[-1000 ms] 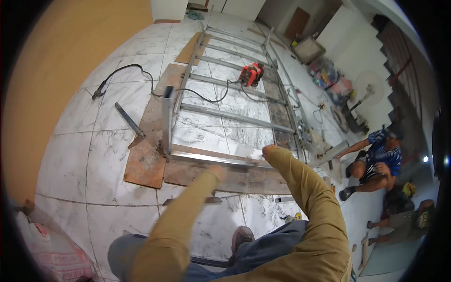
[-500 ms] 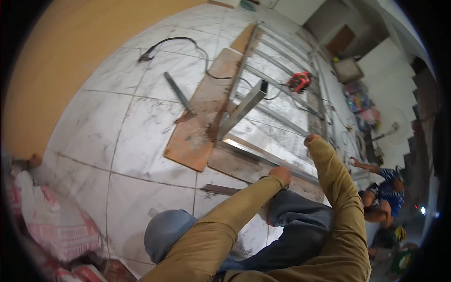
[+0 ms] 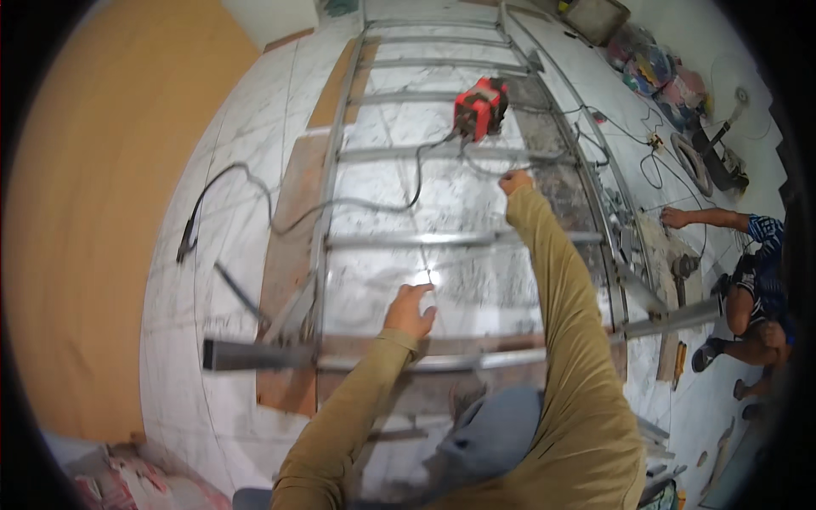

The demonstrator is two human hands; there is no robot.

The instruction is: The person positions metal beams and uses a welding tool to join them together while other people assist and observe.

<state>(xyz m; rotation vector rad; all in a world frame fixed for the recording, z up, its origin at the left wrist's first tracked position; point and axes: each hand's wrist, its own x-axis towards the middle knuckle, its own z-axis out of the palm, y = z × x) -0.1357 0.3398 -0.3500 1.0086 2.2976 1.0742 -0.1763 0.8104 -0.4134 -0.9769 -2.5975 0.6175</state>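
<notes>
**Metal frame [image 3: 382, 240] lying across the floor, both hands now reaching inside it**

The frame is resting flat in front of the person, its left rail running over a brown board [image 3: 293, 183]. The left hand [image 3: 410, 310] is hovering with fingers loosely spread and seemingly empty, between the frame's nearest crossbar and the second. The right hand [image 3: 516, 181] is reaching farther, between the frame's second and third crossbars, its fingers curling just beside a thin cord [image 3: 484, 170]; whether it is gripping the cord, I cannot tell.

A second ago both hands were showing by the frame's nearest crossbar; now they are stretching well beyond it. The view is shifting too: a square tube [image 3: 255, 355] at the frame's near left corner is pointing left, where it was pointing up before.

A red machine [image 3: 482, 109] is sitting at the frame's farther crossbars, with a black cable [image 3: 357, 201] trailing over its left rail. Left of the frame, a metal strip [image 3: 238, 289] is lying. Right of the frame, a co-worker [image 3: 765, 255] is crouching, one arm stretching toward it.
</notes>
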